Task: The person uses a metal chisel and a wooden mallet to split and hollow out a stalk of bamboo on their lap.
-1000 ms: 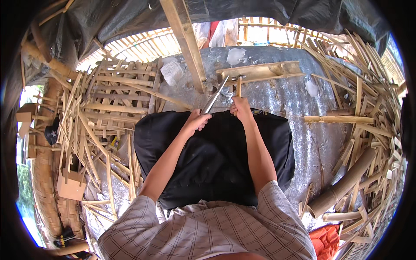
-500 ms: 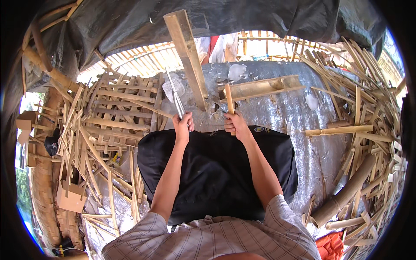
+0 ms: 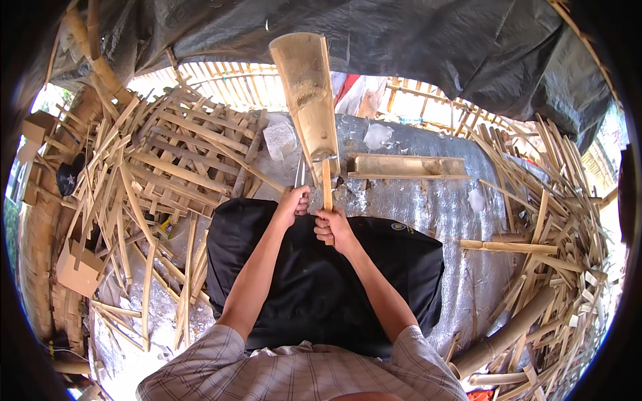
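My left hand [image 3: 293,205] is closed round the grip of a long, slim metal-bladed tool [image 3: 300,175]; its upper part is hidden behind a split bamboo piece. Closed in my right hand [image 3: 334,228] is a pale wooden stick [image 3: 327,184], held upright. Its top meets the lower end of the bamboo in view, and I cannot tell whether anything is fixed there. That split bamboo piece [image 3: 309,100] stands steeply just beyond my hands, its hollow side toward me. Black cloth [image 3: 321,287] covers my lap.
Another halved bamboo length [image 3: 408,166] lies across the grey sheet [image 3: 455,200]. Bamboo strips [image 3: 562,220] are heaped at right. A slatted bamboo lattice [image 3: 194,144] and more strips lie at left. A whitish block [image 3: 279,140] sits beyond my left hand. Dark sheeting [image 3: 414,40] hangs overhead.
The standing bamboo piece has turned its hollow side toward me. My right hand has moved left with the stick, closer to my left hand, and the metal tool's upper part has become hidden.
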The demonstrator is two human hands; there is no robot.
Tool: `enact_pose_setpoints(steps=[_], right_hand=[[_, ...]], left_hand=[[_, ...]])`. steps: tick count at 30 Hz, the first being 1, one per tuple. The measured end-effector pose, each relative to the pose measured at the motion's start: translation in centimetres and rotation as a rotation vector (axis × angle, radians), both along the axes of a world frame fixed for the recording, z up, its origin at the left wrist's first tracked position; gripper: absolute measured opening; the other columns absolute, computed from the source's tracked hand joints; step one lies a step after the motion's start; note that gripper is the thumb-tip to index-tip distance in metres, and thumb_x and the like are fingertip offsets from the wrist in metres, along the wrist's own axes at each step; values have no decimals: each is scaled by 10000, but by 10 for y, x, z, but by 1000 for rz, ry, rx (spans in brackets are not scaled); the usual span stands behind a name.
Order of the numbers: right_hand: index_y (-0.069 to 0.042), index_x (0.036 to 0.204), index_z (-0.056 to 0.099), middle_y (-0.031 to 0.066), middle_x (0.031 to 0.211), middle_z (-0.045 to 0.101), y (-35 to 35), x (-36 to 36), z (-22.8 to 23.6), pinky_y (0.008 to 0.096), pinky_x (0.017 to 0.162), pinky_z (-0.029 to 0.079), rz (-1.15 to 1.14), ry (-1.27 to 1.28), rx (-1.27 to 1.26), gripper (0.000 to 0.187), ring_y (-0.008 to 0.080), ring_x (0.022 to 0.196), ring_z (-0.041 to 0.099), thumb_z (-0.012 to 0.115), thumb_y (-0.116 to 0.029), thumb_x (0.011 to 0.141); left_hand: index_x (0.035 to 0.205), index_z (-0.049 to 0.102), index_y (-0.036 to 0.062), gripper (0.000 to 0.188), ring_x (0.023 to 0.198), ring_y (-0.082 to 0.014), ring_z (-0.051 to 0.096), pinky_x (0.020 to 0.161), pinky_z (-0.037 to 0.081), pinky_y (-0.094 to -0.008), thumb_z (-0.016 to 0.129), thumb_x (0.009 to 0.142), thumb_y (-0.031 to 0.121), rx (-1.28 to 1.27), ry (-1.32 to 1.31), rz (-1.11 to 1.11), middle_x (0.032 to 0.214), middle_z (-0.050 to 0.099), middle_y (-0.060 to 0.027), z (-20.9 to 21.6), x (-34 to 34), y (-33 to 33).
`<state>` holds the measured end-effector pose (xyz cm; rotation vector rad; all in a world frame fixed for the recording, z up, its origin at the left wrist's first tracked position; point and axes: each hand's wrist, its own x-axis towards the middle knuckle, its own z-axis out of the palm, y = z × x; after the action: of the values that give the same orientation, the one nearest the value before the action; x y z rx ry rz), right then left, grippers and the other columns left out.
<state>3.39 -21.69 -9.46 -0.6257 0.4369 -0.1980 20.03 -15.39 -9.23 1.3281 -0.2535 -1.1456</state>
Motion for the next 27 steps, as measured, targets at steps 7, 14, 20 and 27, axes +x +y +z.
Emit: enact_pose_setpoints(steps=[7,14,20,27], right_hand=[[-124,786,404,-70,556,296,8,-21,31,236,360,171,-32,19,-58,245,36,406,258,562,-84,970],[-115,813,451,-63,566,314,9,-33,47,225,357,166,-100,-38,-83,202,31,409,238,566,-98,977],[-129,864,452,-62,569,294,1,-45,58,213,349,157,-131,-88,-59,172,26,412,222,567,-94,987],[-164,938,546,-68,570,269,-10,-52,56,207,339,146,-40,-111,-109,93,26,400,203,549,-100,1005]], left_hand=[[695,419,161,349,412,-36,319,388,215,-238,721,854,234,-49,2,-55,556,364,85,10,-3,3],[665,384,175,449,403,-37,309,379,202,-243,752,897,290,-48,-103,-124,543,360,82,16,-15,3],[764,447,122,379,409,-47,325,374,242,-268,740,929,296,-77,-175,-127,540,378,63,21,-29,0],[798,575,31,347,373,-78,406,352,280,-284,730,929,312,-82,-447,-14,504,445,23,22,-31,-5]])
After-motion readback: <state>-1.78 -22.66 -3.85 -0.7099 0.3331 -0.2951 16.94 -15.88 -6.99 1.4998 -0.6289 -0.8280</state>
